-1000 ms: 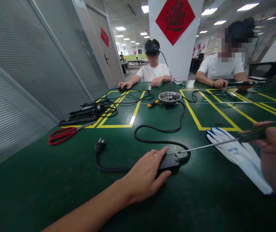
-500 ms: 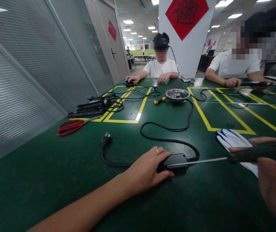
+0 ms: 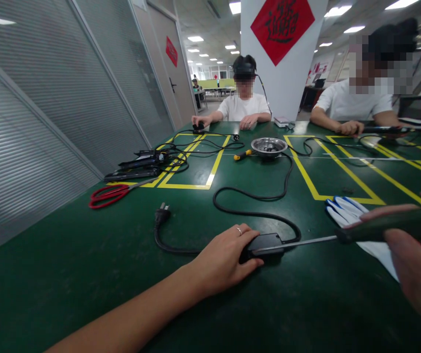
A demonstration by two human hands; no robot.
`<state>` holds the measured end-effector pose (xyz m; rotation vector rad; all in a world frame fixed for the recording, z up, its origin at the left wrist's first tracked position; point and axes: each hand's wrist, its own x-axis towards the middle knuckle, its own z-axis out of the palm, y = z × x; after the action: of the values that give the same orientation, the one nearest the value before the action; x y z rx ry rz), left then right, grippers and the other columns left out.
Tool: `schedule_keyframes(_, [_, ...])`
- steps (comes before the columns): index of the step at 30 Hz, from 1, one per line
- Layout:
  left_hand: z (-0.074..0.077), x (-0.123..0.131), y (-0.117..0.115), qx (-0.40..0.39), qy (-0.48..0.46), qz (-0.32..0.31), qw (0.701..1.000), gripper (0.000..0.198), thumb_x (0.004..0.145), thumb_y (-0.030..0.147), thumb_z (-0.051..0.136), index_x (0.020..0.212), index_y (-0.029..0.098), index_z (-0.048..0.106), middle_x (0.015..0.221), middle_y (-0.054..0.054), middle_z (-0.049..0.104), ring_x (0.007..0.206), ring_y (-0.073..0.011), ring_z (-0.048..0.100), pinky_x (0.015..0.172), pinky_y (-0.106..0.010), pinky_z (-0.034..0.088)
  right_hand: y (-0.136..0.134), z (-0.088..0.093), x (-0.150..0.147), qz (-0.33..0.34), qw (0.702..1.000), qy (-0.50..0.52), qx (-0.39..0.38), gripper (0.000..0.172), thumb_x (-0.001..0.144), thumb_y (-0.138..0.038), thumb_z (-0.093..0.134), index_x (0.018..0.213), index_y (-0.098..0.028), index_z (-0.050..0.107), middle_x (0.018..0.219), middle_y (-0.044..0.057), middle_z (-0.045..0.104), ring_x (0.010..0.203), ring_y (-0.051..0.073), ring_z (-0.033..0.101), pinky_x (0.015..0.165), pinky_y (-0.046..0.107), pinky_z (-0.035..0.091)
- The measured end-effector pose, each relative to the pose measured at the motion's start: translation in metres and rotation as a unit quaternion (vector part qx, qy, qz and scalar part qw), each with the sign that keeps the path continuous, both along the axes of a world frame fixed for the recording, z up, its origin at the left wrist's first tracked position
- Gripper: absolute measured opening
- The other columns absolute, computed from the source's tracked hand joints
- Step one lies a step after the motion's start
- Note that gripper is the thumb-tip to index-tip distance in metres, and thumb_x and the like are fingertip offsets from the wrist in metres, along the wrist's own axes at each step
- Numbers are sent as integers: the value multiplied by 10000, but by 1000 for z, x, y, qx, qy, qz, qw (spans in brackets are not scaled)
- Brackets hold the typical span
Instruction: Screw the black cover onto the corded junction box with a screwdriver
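Observation:
My left hand point(image 3: 228, 255), with a ring on one finger, grips the left end of a black power adapter point(image 3: 269, 241) lying on the green table. A cord ending in a plug point(image 3: 162, 213) leads off to the left; another black cable point(image 3: 254, 213) curves away from the right end. From the right, my right hand point(image 3: 412, 264) is wrapped round the dark handle of a screwdriver point(image 3: 376, 226). Its long metal shaft slants left, and the tip lies at the adapter's side by my left fingers. Whether the tip sits in a seam, I cannot tell.
White gloves with blue cuffs point(image 3: 354, 213) lie under the screwdriver. Red-handled scissors point(image 3: 109, 196) and black items with cables point(image 3: 137, 169) are at the left. A metal bowl point(image 3: 269, 147) and a yellow-black tool point(image 3: 243, 155) stand farther back. Two people point(image 3: 245, 105) sit across the table.
The screwdriver and my right hand have shifted slightly left, with the handle a little higher. My left hand stays on the adapter. The whole view has moved slightly.

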<state>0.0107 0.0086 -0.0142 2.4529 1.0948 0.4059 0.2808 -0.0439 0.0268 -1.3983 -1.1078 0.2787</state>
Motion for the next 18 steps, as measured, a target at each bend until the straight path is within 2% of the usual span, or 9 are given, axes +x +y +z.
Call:
schedule_keyframes(2, [-1,4,0,23,11,6,1000,500,858,406,603,1293,215,446,1212,-73,540,1063,-247,518,969,-409,426,11,1,-2,-37,999,14,-21,650,681,-418,724,1278,-338,481,873,15,609,630,163,568,537,322,466])
schedule_keyframes(5, [-1,9,0,52,26,6,998,552,856,440,601,1322,211,414,1182,-72,560,1047,-250,518,958,-415,430,29,-1,7,15,986,167,14,432,762,-393,660,1172,-304,560,857,-5,567,649,127,539,564,295,461])
schedule_keyframes(7, [1,7,2,71,34,23,997,503,874,424,575,1305,210,430,1150,-65,572,1032,-242,526,938,-396,443,40,-7,18,50,968,243,36,294,788,-381,630,1063,-278,610,891,-5,542,677,108,509,545,257,439])
schedule_keyframes(9, [5,1,5,99,42,74,991,458,885,407,550,1281,199,450,1143,-70,570,1026,-241,534,918,-388,452,48,-17,29,37,965,259,-7,277,779,-421,626,1000,-254,632,862,2,541,636,106,469,469,235,383])
schedule_keyframes(11, [8,-8,10,128,53,144,980,451,890,402,525,1279,186,450,1146,-82,564,1036,-249,538,905,-390,457,53,-29,37,29,967,238,-88,335,768,-483,612,976,-222,634,833,20,564,629,128,483,458,251,384])
schedule_keyframes(14, [10,-22,20,154,84,219,960,448,887,408,508,1262,167,469,1129,-94,570,1038,-261,547,890,-387,459,55,-44,40,44,965,173,-192,427,754,-561,582,949,-186,643,808,47,608,673,177,555,532,304,447])
schedule_keyframes(18, [4,-32,29,132,136,241,952,410,890,429,481,1196,160,528,1061,-98,582,988,-258,570,840,-369,468,54,-48,35,42,965,0,-257,519,776,-626,500,1025,-203,665,813,64,664,729,236,618,613,363,478])
